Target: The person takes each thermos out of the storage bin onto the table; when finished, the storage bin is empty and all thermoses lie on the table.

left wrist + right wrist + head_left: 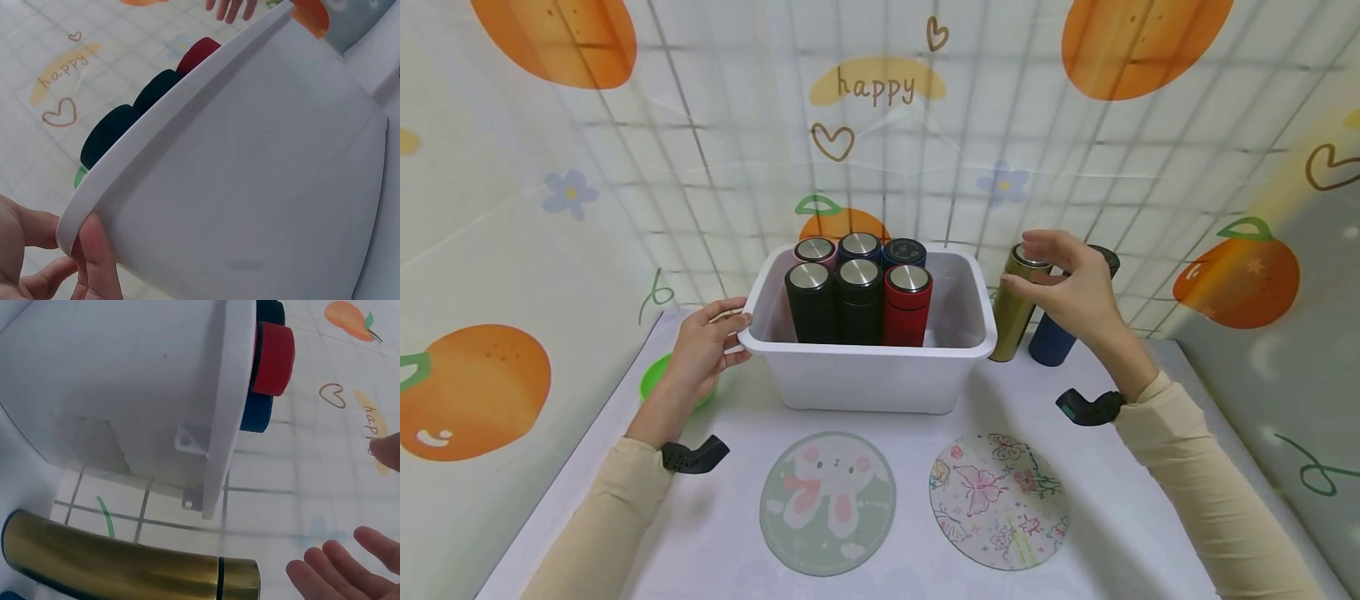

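Note:
A white plastic tub stands at the middle of the table, several thermos bottles upright in it. Its front row has two black bottles and a red bottle. My left hand pinches the tub's left rim between thumb and fingers, as the left wrist view confirms. To the right of the tub stands a gold thermos bottle, with a dark blue bottle beside it. My right hand hovers near the gold bottle's top, thumb and fingers spread apart; a gap separates them from it in the right wrist view.
Two round mats lie in front of the tub: a green rabbit mat and a butterfly mat. A bright green round object sits partly behind my left hand. A printed curtain over a wire grid closes off the back.

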`<control>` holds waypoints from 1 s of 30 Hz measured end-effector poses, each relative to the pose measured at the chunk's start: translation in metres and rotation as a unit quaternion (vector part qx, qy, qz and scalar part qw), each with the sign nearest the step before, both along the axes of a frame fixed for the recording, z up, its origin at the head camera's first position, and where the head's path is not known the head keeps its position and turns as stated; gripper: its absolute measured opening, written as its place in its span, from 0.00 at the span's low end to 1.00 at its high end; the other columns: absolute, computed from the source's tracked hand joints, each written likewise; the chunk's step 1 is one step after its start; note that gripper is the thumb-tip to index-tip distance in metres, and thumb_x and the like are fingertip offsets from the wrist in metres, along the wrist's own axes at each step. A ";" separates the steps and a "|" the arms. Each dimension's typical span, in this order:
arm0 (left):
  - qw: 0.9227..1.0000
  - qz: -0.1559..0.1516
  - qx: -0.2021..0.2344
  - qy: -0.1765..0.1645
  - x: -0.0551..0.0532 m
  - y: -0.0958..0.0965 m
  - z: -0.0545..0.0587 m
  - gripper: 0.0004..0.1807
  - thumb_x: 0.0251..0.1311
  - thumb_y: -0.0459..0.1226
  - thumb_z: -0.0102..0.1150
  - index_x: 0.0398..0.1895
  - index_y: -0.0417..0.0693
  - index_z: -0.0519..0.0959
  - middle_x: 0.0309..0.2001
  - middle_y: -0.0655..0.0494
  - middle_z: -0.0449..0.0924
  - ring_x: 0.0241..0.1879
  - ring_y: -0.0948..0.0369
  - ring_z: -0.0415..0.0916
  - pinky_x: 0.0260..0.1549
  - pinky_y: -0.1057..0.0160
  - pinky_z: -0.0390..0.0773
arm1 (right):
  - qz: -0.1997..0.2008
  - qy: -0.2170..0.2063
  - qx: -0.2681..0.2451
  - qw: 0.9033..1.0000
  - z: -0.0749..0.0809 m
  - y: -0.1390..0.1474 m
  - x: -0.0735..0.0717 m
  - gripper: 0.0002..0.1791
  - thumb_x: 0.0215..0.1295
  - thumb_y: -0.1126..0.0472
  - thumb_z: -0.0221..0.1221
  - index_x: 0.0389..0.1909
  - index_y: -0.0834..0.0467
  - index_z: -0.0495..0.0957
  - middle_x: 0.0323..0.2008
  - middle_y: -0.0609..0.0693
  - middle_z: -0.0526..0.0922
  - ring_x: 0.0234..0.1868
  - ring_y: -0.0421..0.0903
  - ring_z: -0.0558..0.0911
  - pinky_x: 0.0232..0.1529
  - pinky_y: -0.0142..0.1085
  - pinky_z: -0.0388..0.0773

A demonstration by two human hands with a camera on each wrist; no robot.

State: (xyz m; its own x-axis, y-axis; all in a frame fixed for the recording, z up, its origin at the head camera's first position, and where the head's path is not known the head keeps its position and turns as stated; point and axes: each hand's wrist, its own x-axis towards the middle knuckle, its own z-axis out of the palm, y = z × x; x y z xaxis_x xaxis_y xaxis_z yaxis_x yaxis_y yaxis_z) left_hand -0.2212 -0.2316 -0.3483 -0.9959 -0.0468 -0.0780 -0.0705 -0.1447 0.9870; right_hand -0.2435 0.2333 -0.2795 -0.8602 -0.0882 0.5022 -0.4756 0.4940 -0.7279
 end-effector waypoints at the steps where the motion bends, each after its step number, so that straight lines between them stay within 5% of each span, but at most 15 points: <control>1: 1.000 0.000 0.000 0.000 0.000 0.000 0.000 0.21 0.69 0.34 0.60 0.62 0.41 0.71 0.46 0.50 0.77 0.30 0.63 0.81 0.26 0.66 0.82 | 0.002 -0.001 -0.003 1.000 -0.001 -0.001 0.000 0.31 0.54 0.62 0.74 0.59 0.59 0.77 0.53 0.59 0.81 0.55 0.53 0.80 0.49 0.33 0.80; 30: 1.000 -0.002 0.010 0.000 0.003 0.001 0.002 0.21 0.69 0.34 0.60 0.61 0.40 0.70 0.43 0.52 0.79 0.30 0.63 0.81 0.26 0.66 0.81 | 0.064 -0.037 0.004 0.997 -0.019 -0.040 -0.007 0.33 0.55 0.61 0.74 0.62 0.60 0.75 0.57 0.60 0.80 0.56 0.57 0.80 0.52 0.54 0.79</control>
